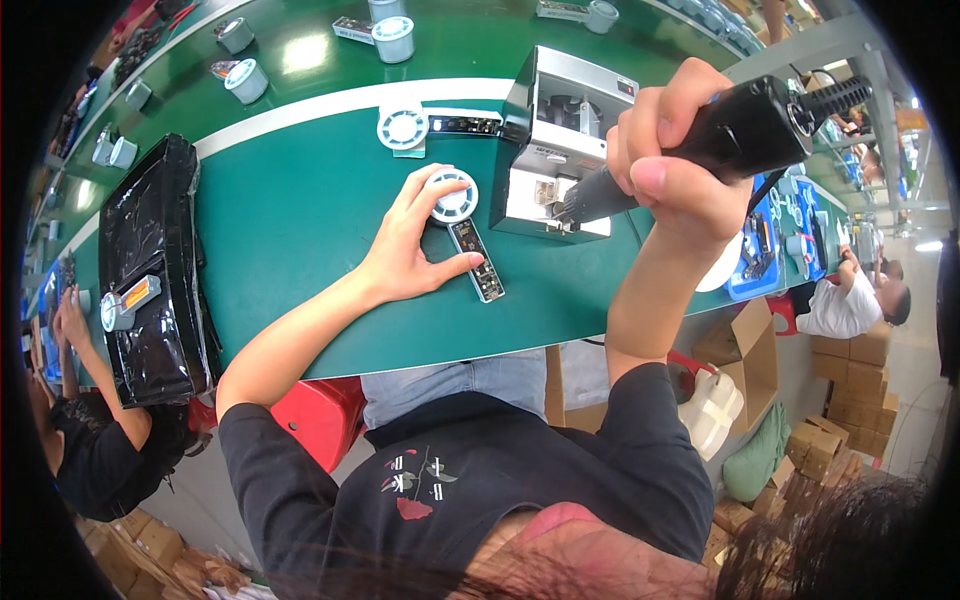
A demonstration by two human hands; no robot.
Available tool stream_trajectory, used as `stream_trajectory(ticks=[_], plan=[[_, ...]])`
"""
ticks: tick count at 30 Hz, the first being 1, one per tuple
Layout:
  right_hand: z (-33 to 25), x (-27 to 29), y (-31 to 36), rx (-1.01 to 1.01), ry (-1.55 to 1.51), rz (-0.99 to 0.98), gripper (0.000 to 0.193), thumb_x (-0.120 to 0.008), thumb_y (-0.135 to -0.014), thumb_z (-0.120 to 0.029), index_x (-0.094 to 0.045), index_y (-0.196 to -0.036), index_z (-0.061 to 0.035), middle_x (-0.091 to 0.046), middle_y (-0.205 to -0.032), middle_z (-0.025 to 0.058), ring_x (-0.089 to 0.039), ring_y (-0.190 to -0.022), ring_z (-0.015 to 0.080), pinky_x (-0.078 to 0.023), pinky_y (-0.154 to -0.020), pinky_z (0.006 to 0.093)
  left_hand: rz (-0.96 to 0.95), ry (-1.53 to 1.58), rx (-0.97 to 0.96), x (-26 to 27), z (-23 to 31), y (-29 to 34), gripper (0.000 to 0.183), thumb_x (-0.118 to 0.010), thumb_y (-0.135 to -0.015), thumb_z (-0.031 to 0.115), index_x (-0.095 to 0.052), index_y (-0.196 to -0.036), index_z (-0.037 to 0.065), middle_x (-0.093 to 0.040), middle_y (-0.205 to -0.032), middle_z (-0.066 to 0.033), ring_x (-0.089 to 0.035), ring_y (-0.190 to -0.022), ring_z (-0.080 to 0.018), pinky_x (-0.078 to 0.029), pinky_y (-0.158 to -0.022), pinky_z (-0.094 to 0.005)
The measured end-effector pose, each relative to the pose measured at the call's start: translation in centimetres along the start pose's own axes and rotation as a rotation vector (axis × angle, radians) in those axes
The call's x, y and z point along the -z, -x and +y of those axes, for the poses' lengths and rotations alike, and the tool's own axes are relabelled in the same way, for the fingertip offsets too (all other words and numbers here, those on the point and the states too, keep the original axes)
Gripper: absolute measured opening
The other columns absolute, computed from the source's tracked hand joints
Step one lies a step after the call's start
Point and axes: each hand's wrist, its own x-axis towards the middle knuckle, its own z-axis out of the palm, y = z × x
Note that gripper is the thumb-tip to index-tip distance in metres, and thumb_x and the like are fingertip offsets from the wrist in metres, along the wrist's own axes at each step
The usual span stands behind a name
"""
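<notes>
My left hand [405,235] grips a device with a round white-and-blue head [456,204] and a narrow circuit-board handle [480,268]. Its fingers rest over the head, while the thumb presses at the handle's side. Wrapped in my right hand [672,150] is a black-and-grey electric screwdriver [745,128], held slantwise with its tip pointing down to the left. That tip is at the front opening of a silver-and-black screw feeder [580,68]; whether it touches a screw cannot be made out. Beyond my left hand lies a second similar device [403,130], its handle reaching toward the feeder.
A bundle in shiny black plastic [150,230] stands at the left, with another device [140,292] on it. Several round-headed units sit on the green conveyor [310,75] behind the white strip. Blue trays [757,250] of parts are at the right. Co-workers sit on both sides.
</notes>
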Motion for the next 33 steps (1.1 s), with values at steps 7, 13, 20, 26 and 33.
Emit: stream_trajectory(ticks=[7, 13, 20, 26, 33], plan=[[-1.2, 1.7, 0.6, 0.044, -0.019, 0.024, 0.029, -0.069, -0.077, 0.004, -0.047, -0.094, -0.0045, -0.052, -0.067, 0.0080, -0.043, -0.049, 0.0127, -0.041, -0.048, 0.0303, -0.002, -0.024, 0.006, 0.0, 0.0, 0.0, 0.083, -0.096, -0.074, 0.019, -0.054, -0.146, 0.007, -0.048, -0.151, -0.0233, -0.053, -0.139, -0.0412, -0.045, -0.115, -0.0467], [0.4, 0.8, -0.4, -0.119, -0.080, 0.062, 0.027, -0.070, -0.076, 0.002, -0.048, -0.090, -0.0046, -0.051, -0.065, 0.0071, -0.041, -0.047, 0.0125, -0.039, -0.049, 0.0307, -0.009, 0.001, 0.006, -0.1, 0.1, -0.3, 0.084, -0.096, -0.074, 0.019, -0.054, -0.146, 0.008, -0.048, -0.152, -0.0231, -0.052, -0.140, -0.0420, -0.045, -0.115, -0.0474], [1.0, -4.4, -0.4, -0.114, -0.055, 0.104, 0.028, -0.071, -0.077, 0.004, -0.049, -0.091, -0.0049, -0.054, -0.065, 0.0082, -0.047, -0.049, 0.0139, -0.044, -0.052, 0.0315, 0.030, -0.003, -0.011, 0.1, 0.0, 0.1, 0.084, -0.097, -0.072, 0.023, -0.056, -0.145, 0.012, -0.048, -0.150, -0.0237, -0.055, -0.136, -0.0439, -0.049, -0.112, -0.0482], [2.7, -6.7, -0.2, -0.024, -0.219, 0.125, 0.032, -0.079, -0.083, 0.010, -0.055, -0.098, -0.0046, -0.069, -0.078, 0.0079, -0.067, -0.069, 0.0110, -0.054, -0.060, 0.0258, 0.057, 0.050, -0.021, -0.3, -0.1, 0.1, 0.083, -0.099, -0.072, 0.026, -0.057, -0.143, 0.014, -0.049, -0.149, -0.0236, -0.055, -0.135, -0.0441, -0.049, -0.110, -0.0499], [3.6, -8.4, -0.9, -0.066, -0.083, 0.178, 0.029, -0.067, -0.084, 0.013, -0.051, -0.100, -0.0038, -0.060, -0.073, 0.0114, -0.055, -0.058, 0.0166, -0.051, -0.059, 0.0342, 0.059, 0.043, -0.013, -0.2, -0.1, 0.0, 0.084, -0.099, -0.071, 0.027, -0.056, -0.143, 0.015, -0.048, -0.150, -0.0238, -0.054, -0.136, -0.0448, -0.050, -0.110, -0.0505]])
